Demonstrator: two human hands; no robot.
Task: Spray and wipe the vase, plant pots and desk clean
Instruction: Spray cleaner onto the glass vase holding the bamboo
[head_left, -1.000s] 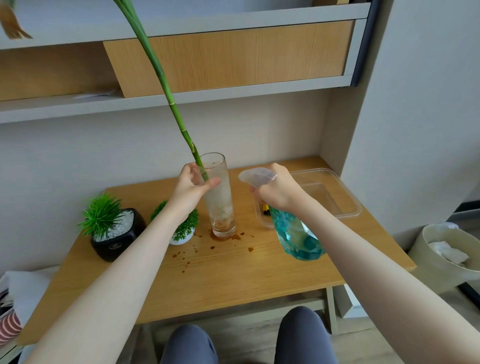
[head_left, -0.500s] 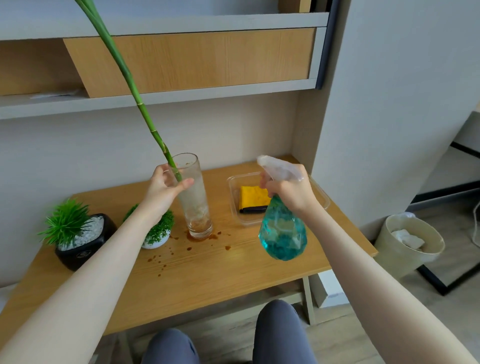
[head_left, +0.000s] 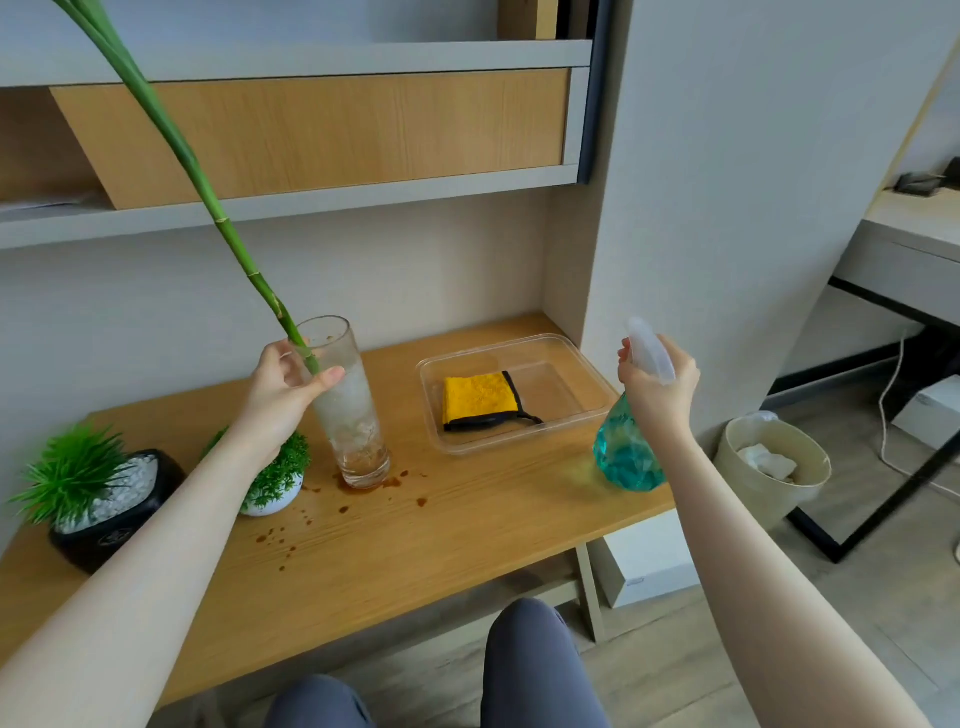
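Desk (head_left: 467, 545): brown spots mid-surface. Right hand (head_left: 660, 389) grips spray bottle (head_left: 626, 452) above right edge. Left hand (head_left: 283, 389) grasps glass vase (head_left: 353, 410), standing mid-desk, tilted stem (head_left: 208, 197) top cut off. Two plant pots: white (head_left: 272, 501) part-hidden by forearm, black (head_left: 111, 525) at left edge. Tray (head_left: 519, 345) near back-right corner holds yellow cloth (head_left: 480, 397).

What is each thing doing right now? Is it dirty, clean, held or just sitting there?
glass vase: upright on desk, foamy, gripped by left hand
green stalk: leaning in vase
spray bottle: lifted, held by right hand
yellow cloth: folded, in clear tray
desk: brown stains
white pot: standing
black pot: standing
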